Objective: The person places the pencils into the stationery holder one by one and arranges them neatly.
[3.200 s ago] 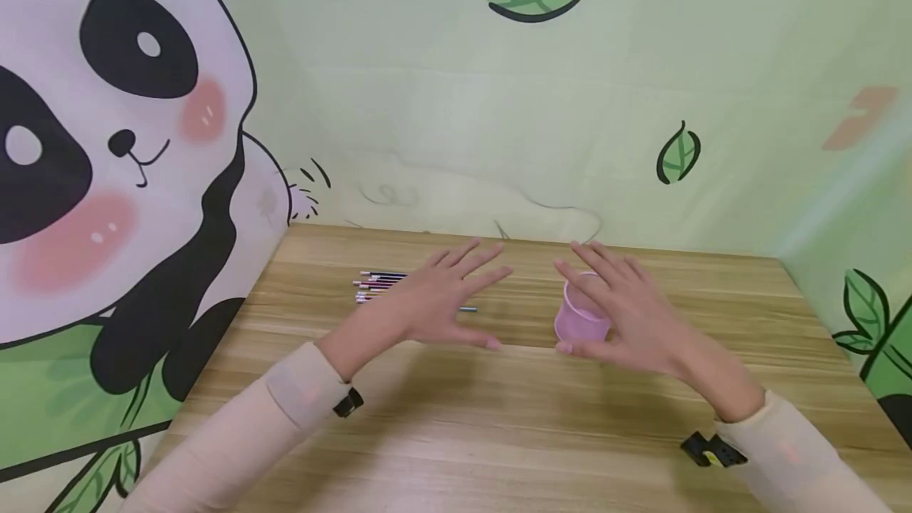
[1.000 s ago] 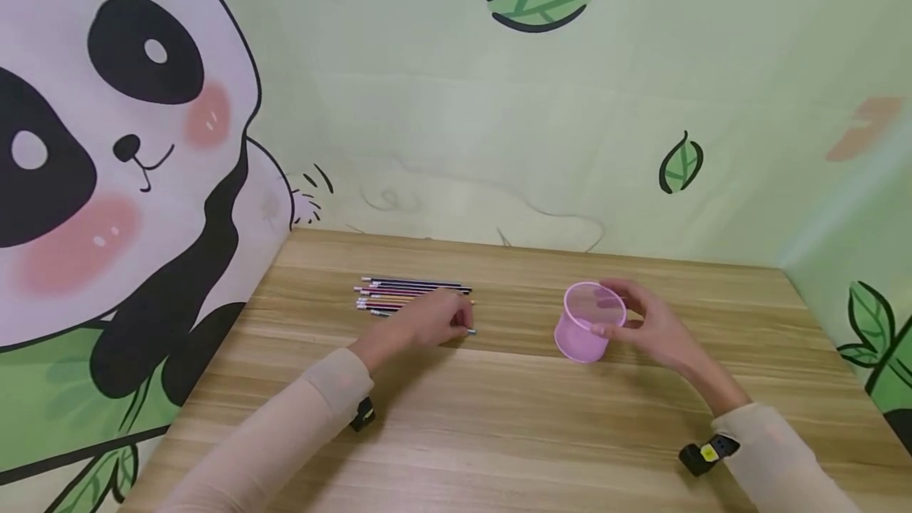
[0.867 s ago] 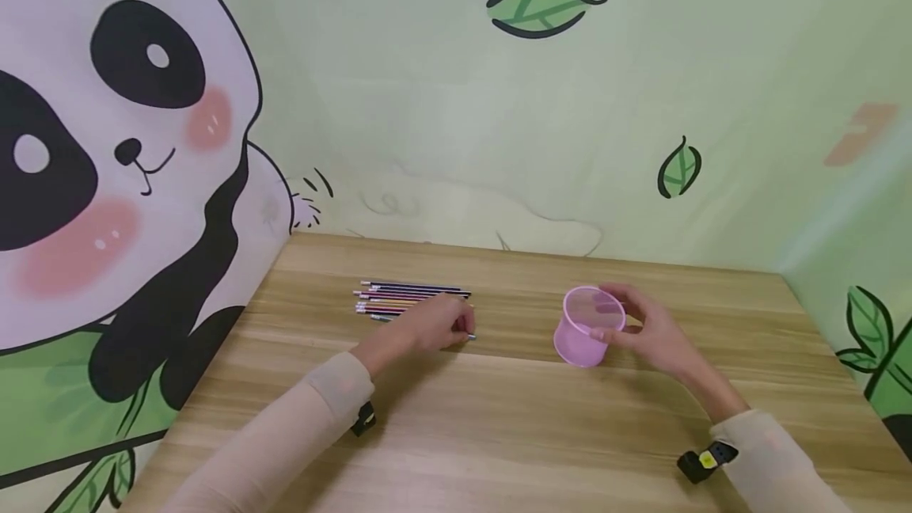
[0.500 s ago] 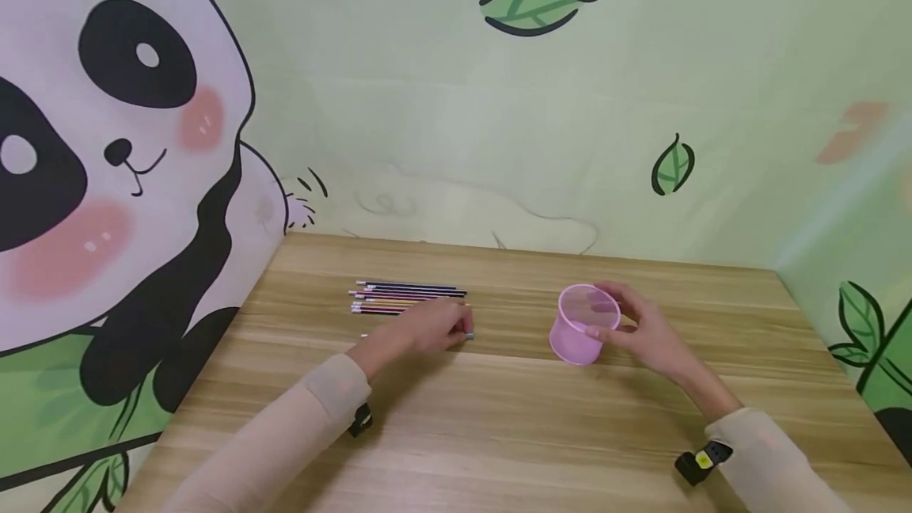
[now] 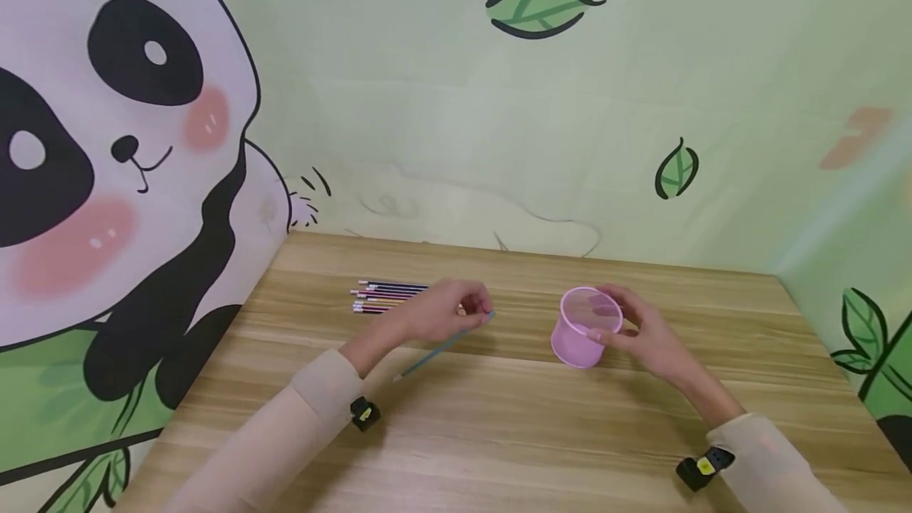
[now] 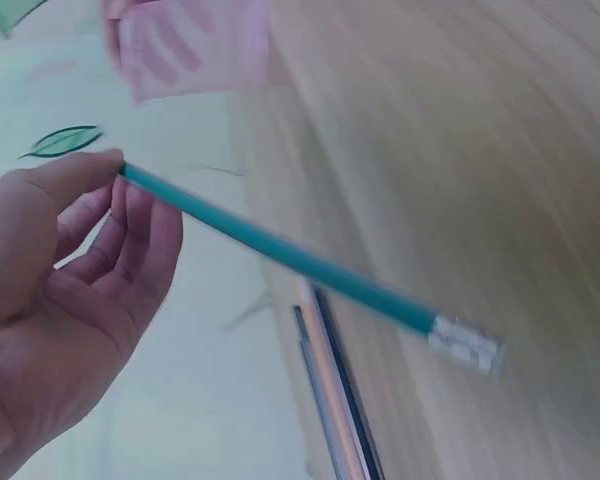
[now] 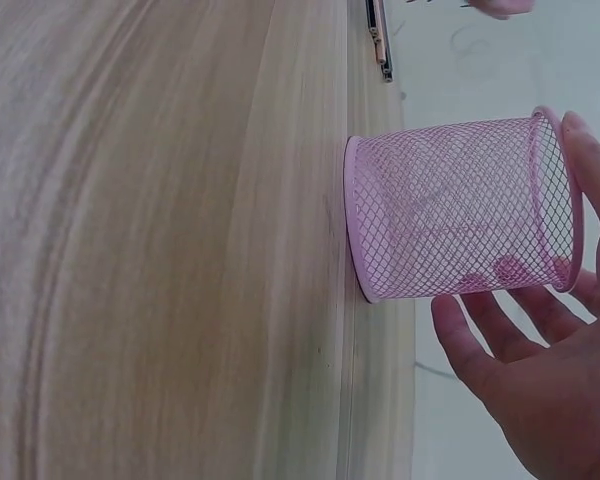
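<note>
My left hand [image 5: 442, 311] pinches a teal pencil [image 6: 280, 252] near one end, between thumb and fingertips. The pencil slants down toward its white-tipped eraser end, which the left wrist view shows with a metal band. A pink mesh pen cup [image 7: 450, 215] stands upright on the table, right of the middle in the head view. My right hand [image 5: 655, 335] holds this cup at its rim, thumb on the near side and fingers behind. Several more pencils [image 5: 388, 289] lie side by side beyond my left hand, partly hidden by it.
The wooden table [image 5: 499, 434] runs back to a pale green wall cloth [image 5: 399, 101] printed with leaves and a panda. Side cloths border the table at left and right. A small black camera [image 5: 365, 413] sits on the left wrist, and another black camera [image 5: 701, 468] on the right.
Both hands came down from above the table; the right took hold of the cup. My left hand picked the teal pencil from beside the others and raised its front end, tilting it.
</note>
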The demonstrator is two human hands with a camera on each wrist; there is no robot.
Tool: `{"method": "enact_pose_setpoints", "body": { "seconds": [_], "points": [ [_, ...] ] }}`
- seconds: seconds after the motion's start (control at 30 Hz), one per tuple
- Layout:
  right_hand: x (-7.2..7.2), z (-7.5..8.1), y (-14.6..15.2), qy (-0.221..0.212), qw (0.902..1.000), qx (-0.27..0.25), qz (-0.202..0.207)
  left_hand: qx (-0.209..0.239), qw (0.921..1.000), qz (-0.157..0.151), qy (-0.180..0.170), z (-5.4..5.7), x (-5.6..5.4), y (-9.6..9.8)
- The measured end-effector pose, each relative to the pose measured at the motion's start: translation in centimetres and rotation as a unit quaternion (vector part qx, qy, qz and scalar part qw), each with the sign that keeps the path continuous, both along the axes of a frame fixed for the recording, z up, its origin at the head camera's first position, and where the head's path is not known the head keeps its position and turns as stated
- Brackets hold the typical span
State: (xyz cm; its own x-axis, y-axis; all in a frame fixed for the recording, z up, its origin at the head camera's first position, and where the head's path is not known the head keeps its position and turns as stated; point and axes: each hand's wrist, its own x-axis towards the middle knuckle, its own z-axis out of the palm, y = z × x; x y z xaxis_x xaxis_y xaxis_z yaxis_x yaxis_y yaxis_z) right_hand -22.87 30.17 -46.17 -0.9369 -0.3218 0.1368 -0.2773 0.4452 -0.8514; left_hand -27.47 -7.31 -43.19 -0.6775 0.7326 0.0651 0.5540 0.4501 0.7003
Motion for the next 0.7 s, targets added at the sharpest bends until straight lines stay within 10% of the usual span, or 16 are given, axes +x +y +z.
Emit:
{"method": "enact_pose_setpoints", "body": {
  "seconds": [0.3, 0.7],
  "points": [
    [0.2, 0.1, -0.1, -0.012, 0.9999, -0.001, -0.003, 0.133, 0.9893, -0.006, -0.059, 3.6, 0.8, 1.2],
    [0.1, 0.1, 0.0, -0.001, 1.0, -0.008, 0.005, 0.294, 0.9556, -0.009, -0.02, 8.9, 1.7, 4.7]
  ]
}}
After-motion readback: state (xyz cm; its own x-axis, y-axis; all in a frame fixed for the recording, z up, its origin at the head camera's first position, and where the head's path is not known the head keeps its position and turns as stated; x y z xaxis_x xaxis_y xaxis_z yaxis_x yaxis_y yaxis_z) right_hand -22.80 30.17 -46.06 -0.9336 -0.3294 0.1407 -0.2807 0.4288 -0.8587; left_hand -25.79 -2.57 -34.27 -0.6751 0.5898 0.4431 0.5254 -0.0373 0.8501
